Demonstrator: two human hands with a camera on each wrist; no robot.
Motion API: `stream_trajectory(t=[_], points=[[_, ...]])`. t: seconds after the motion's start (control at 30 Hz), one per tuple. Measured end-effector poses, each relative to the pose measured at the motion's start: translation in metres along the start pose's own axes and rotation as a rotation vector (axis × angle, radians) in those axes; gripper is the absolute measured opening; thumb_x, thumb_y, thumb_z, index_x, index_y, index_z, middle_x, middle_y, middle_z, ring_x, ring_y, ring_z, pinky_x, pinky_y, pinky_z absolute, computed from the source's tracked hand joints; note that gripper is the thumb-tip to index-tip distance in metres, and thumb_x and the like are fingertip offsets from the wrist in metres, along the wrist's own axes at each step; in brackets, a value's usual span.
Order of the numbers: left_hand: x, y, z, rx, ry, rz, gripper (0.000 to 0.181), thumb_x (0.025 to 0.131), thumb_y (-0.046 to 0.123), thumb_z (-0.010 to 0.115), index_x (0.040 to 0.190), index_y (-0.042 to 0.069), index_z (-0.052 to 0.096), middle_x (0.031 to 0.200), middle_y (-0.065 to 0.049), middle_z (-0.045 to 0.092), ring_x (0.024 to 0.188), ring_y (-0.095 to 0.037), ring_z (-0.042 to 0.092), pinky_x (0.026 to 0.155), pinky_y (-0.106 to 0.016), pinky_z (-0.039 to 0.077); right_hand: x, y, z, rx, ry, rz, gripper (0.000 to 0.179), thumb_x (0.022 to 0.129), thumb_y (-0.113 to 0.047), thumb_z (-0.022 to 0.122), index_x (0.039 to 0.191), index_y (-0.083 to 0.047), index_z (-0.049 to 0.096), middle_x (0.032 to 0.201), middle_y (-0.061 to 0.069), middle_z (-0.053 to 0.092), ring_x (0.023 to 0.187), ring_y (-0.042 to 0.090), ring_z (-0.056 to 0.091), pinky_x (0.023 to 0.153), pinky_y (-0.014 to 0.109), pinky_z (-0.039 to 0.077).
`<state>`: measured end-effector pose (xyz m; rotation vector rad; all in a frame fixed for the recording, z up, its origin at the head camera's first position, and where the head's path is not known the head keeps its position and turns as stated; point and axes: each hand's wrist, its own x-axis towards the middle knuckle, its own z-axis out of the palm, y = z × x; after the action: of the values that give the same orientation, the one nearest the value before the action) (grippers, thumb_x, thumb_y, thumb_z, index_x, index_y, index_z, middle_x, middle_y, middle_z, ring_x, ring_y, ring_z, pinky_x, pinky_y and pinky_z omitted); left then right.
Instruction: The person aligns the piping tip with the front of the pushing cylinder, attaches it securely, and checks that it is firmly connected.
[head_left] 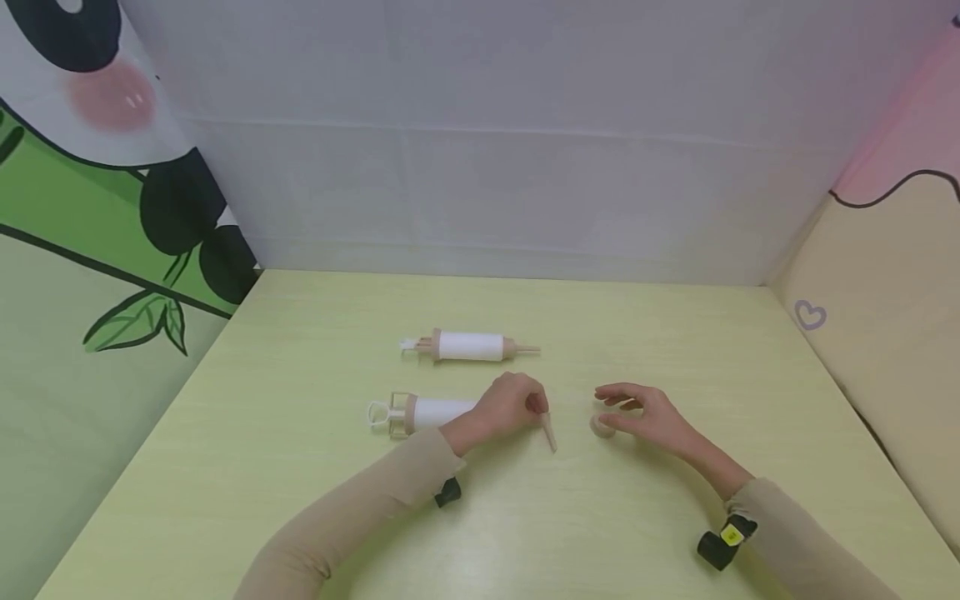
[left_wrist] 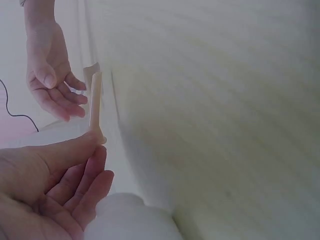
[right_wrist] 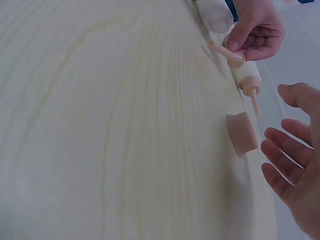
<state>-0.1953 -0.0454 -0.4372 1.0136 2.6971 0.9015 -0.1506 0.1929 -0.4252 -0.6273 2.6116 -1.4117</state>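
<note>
My left hand [head_left: 506,402] pinches a small beige nozzle [left_wrist: 96,102] with a slim tube and a wider base, between thumb and fingertips. Beneath that forearm lies a white barrel [head_left: 442,412] with a beige collar and a white ring handle; its front end is partly hidden by the hand in the head view. My right hand [head_left: 651,419] hovers with fingers spread and loosely bent beside a beige flared ring-shaped cap [right_wrist: 241,134] standing on the table. In the right wrist view a gap shows between those fingers and the cap.
Farther back on the table [head_left: 525,533] lies a second white barrel [head_left: 470,347], with a beige nozzle pointing right and a handle on the left. A pale grey curtain [head_left: 480,183] closes off the back. Printed panels stand at both sides.
</note>
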Motion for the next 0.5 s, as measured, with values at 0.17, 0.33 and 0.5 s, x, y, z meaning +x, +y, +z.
stream_trajectory(t=[0.17, 0.33, 0.5], points=[[-0.001, 0.001, -0.009, -0.009, 0.034, -0.012, 0.009, 0.073, 0.001, 0.072, 0.078, 0.008, 0.069, 0.077, -0.002, 0.068, 0.073, -0.010, 0.063, 0.069, -0.019, 0.047, 0.001, 0.001, 0.000, 0.006, -0.002, -0.004, 0.037, 0.081, -0.005, 0.066, 0.114, 0.010, 0.056, 0.111, 0.024, 0.059, 0.099, 0.039, 0.055, 0.083, 0.051, 0.044], [-0.003, 0.004, -0.020, -0.042, 0.038, -0.044, 0.006, 0.075, 0.005, 0.072, 0.079, 0.007, 0.069, 0.079, -0.003, 0.068, 0.075, -0.012, 0.063, 0.070, -0.020, 0.047, 0.003, 0.024, 0.004, -0.012, 0.003, -0.007, 0.037, 0.082, -0.013, 0.067, 0.115, 0.003, 0.058, 0.111, 0.016, 0.062, 0.098, 0.030, 0.057, 0.082, 0.041, 0.046], [-0.008, 0.004, -0.031, -0.080, 0.074, -0.035, 0.004, 0.077, 0.006, 0.071, 0.080, 0.007, 0.068, 0.078, -0.003, 0.068, 0.075, -0.012, 0.063, 0.069, -0.018, 0.047, 0.005, 0.034, 0.007, -0.009, -0.005, 0.010, 0.038, 0.082, -0.014, 0.067, 0.116, 0.002, 0.058, 0.111, 0.014, 0.062, 0.099, 0.029, 0.057, 0.083, 0.042, 0.046]])
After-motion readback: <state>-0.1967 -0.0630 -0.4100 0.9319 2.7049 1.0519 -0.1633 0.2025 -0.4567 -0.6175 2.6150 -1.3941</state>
